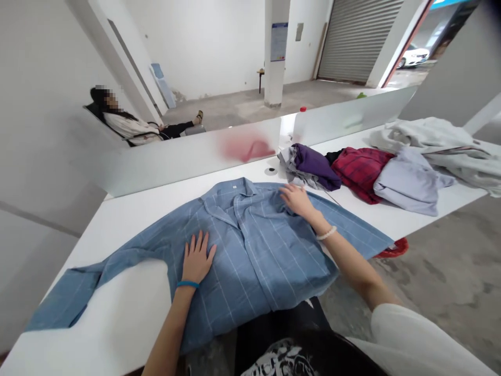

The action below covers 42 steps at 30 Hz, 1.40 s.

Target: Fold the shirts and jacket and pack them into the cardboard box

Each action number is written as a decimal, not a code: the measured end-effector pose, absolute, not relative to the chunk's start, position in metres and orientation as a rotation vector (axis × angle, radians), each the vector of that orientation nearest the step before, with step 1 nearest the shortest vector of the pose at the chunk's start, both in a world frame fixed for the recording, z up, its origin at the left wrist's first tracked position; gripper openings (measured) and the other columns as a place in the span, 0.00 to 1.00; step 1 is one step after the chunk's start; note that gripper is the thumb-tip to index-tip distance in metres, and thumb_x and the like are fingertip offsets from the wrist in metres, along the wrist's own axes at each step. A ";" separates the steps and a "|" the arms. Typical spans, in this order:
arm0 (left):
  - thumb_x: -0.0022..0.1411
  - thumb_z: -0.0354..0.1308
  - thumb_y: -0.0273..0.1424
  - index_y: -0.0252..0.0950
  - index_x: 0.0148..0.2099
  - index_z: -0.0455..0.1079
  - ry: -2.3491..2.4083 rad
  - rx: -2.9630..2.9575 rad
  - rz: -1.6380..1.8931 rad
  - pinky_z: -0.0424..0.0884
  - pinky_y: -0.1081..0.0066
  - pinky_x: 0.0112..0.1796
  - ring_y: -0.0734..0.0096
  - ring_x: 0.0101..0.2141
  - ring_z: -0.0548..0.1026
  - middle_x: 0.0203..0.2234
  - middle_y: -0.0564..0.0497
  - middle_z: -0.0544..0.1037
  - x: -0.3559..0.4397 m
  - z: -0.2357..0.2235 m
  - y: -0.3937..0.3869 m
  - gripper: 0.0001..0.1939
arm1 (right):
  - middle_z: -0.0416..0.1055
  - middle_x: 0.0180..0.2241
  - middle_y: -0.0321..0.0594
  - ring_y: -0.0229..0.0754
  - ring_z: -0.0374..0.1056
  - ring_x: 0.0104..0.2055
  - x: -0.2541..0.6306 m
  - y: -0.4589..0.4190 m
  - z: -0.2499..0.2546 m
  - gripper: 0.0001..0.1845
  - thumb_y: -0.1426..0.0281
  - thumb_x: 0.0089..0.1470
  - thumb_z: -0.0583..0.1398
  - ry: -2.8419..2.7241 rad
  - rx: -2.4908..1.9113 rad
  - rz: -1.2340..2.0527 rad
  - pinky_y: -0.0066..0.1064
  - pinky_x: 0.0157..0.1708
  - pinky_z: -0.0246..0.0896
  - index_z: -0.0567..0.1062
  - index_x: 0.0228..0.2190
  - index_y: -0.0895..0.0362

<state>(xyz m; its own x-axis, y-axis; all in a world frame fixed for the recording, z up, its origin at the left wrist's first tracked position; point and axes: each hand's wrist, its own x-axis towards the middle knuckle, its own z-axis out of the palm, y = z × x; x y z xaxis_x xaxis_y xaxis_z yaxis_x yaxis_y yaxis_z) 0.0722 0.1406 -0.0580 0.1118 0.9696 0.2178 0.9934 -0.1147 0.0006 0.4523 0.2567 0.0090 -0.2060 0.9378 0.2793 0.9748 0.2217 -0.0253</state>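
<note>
A blue checked shirt (258, 250) lies spread front-up on the white table (133, 308), collar away from me, one sleeve stretched out to the left. My left hand (197, 258) rests flat on the shirt's left chest, fingers spread; a blue band is on its wrist. My right hand (298, 200) lies flat on the shirt's right shoulder, fingers stretched out, with a white bead bracelet at the wrist. Neither hand holds anything.
A heap of clothes sits at the table's right: a purple garment (315, 166), a red checked one (362, 169), a pale lilac one (409, 183) and a grey-white one (442, 143). A frosted divider (195, 154) runs along the far edge. Beyond it a person (133, 125) reclines in a chair. A red basket (395, 248) shows below the table.
</note>
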 end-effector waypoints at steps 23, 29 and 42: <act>0.64 0.33 0.42 0.37 0.54 0.71 -1.779 -2.430 -0.273 0.54 0.40 0.54 0.44 0.62 0.51 0.59 0.42 0.64 0.038 -0.071 0.150 0.30 | 0.61 0.58 0.55 0.54 0.61 0.57 0.612 0.317 0.021 0.23 0.62 0.63 0.46 -2.020 -2.311 0.071 0.46 0.54 0.55 0.70 0.53 0.58; 0.61 0.37 0.45 0.32 0.56 0.67 -1.898 -2.476 -0.269 0.60 0.48 0.54 0.47 0.59 0.59 0.58 0.39 0.66 0.007 -0.057 0.177 0.31 | 0.57 0.61 0.51 0.52 0.53 0.62 0.600 0.196 -0.043 0.29 0.57 0.62 0.49 -2.183 -2.159 0.144 0.44 0.57 0.54 0.60 0.59 0.58; 0.63 0.55 0.37 0.34 0.54 0.64 -2.066 -2.195 -0.898 0.71 0.57 0.43 0.63 0.44 0.72 0.48 0.45 0.70 0.122 0.028 0.242 0.19 | 0.71 0.50 0.46 0.43 0.67 0.51 0.400 0.300 0.033 0.21 0.78 0.59 0.48 -2.437 -1.249 0.275 0.33 0.52 0.58 0.71 0.51 0.58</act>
<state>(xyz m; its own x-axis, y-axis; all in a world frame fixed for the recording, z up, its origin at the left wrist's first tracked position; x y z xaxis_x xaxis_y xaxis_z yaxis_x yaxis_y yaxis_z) 0.1223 0.2423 0.0279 -0.0258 0.9178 0.3962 0.9158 -0.1372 0.3775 0.4002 0.3000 0.0335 -0.5285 0.8115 0.2493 0.7357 0.5844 -0.3425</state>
